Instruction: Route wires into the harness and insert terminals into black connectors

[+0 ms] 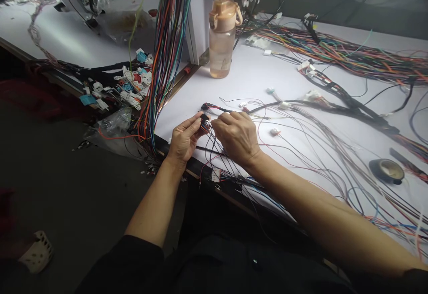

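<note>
Between the thumb and fingers of my left hand [187, 138] is a black wire connector [203, 120], held just above the table's front edge. Several thin wires [217, 144] hang from the connector and pass below my other hand. My right hand [236, 136] is closed with its fingertips close to the connector's right side; its knuckles hide what they pinch. Just behind the hands lies a small dark plug [205, 106] on red and black wires. A white connector [216, 175] rests at the table edge below them.
A water bottle [221, 40] stands at the back of the white table [187, 90]. Left of it hangs a thick bundle of coloured wires [170, 40]. Taped harnesses [351, 100] and loose wires spread to the right, near a roll of black tape [387, 171]. White and blue connectors [132, 82] dangle at left.
</note>
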Demonstrator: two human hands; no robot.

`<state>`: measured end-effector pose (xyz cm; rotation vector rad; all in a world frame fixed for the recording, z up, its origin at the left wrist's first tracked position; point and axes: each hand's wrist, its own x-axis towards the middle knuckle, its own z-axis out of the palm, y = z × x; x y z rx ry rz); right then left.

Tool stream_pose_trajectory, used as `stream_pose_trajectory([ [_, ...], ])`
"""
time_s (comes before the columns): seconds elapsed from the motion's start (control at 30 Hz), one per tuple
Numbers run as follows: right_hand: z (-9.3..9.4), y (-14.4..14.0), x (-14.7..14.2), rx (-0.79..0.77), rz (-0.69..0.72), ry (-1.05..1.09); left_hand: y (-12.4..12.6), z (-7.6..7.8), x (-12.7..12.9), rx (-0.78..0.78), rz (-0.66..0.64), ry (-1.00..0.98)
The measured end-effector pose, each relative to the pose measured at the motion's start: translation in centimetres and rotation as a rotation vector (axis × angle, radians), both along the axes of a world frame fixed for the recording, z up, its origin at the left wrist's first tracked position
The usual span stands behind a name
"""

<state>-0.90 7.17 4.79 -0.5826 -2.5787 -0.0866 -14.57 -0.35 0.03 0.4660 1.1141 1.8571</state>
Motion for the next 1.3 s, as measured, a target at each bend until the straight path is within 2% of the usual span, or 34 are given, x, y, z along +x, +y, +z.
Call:
stream_pose_trajectory([
  [0.27, 0.2, 0.2, -0.3, -0.012, 0.003, -0.047, 0.1, -0.2, 0.3, -0.005, 0.007, 0.057],
  [0.6, -1.6, 0.0, -0.9, -0.164, -0.082, 0.03, 0.2, -0.1, 0.4, 0.003, 0.028, 0.059],
  [0.8, -1.3, 0.1, -1.5, -0.171, -0.096, -0.02, 0.3, -0.1, 0.7, 0.013, 0.055, 0.062],
  [1.0, -0.7, -0.1, -0.3, -0.211, -0.139, 0.047, 0.1, 0.0, 0.5, -0.003, 0.071, 0.032],
  [1.3, -1.0, -0.1, -0.8, -0.216, -0.115, 0.004, 0.2, -0.2, 0.6, -0.009, 0.066, 0.067],
])
